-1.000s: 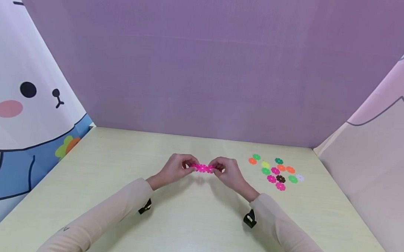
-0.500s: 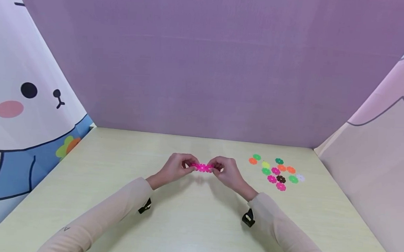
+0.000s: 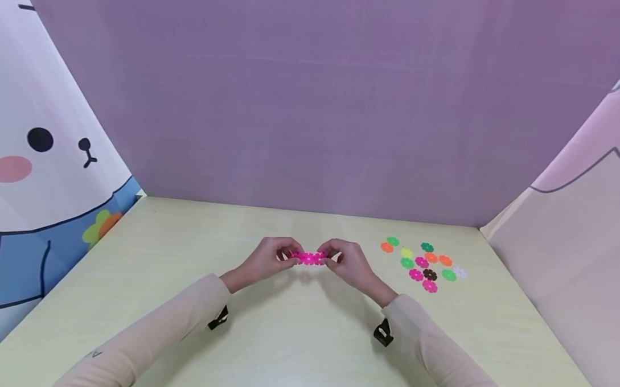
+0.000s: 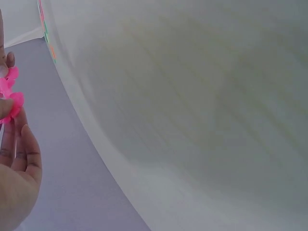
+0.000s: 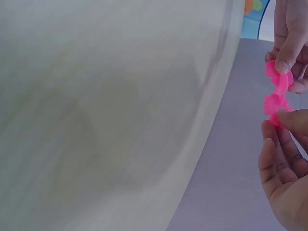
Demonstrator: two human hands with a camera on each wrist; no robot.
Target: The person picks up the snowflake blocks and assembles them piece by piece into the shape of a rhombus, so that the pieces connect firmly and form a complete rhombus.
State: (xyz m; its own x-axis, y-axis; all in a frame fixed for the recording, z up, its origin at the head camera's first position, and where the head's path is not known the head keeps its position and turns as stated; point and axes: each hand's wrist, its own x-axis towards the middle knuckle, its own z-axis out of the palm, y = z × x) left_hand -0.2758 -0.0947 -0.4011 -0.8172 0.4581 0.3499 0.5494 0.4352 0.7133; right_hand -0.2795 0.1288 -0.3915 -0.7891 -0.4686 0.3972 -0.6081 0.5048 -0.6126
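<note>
Head view: left hand [image 3: 268, 257] and right hand [image 3: 349, 263] pinch pink flowers [image 3: 309, 258] by nine and three o'clock edges, best for likely light, stiff pieces.

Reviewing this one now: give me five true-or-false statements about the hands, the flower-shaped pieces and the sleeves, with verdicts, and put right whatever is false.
1. The left hand and the right hand both grip the pink pieces between them. True.
2. A dark brown piece lies among the loose pieces on the table. True.
3. In the head view, the loose pieces lie to the left of the left hand. False: they lie to the right of the right hand.
4. In the head view, the white piece lies left of the yellow piece. False: it lies to its right.
5. Both sleeves are light-coloured. True.
</note>
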